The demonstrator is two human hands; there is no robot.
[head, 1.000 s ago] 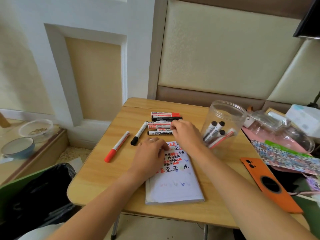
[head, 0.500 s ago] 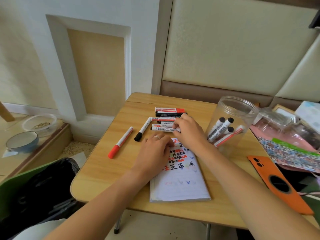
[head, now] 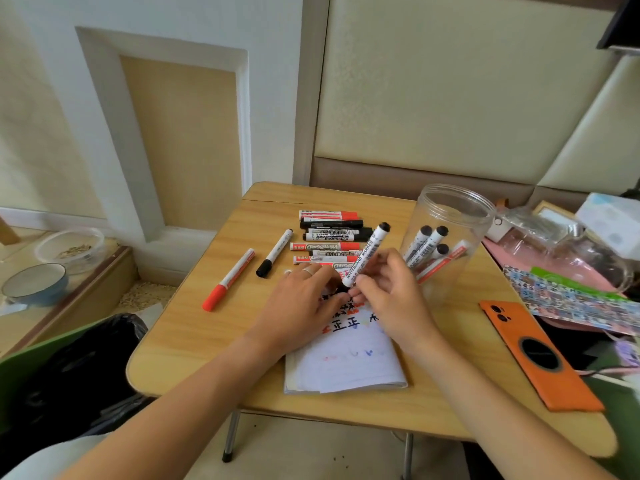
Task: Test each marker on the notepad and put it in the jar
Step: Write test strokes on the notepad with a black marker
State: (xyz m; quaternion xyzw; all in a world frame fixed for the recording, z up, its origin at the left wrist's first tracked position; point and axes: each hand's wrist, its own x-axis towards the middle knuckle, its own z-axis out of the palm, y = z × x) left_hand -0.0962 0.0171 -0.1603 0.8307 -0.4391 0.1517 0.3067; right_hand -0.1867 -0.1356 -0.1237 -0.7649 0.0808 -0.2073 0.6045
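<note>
Four or so markers (head: 429,251) already stand in the jar (head: 450,216) near the worktop's far right corner. Both grips, right hand (head: 388,292) and left hand (head: 304,303), pinch a black-capped marker (head: 367,254) above the notepad (head: 346,362); about eight await testing.

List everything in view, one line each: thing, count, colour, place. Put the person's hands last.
held marker: one, white with black cap, over the notepad top
marker pile: several, red and black, far side of the table
loose markers: two, red-capped and black-capped, left of the pile
jar: one, clear, open, right of the pile, several markers inside
notepad: one, white, scribbled, table centre
table: one, light wood
phone: one, orange, table right
bowl: one, blue, far left
clear container: one, behind the bowl
left hand: pinches the marker's lower end
right hand: grips the marker barrel
</note>
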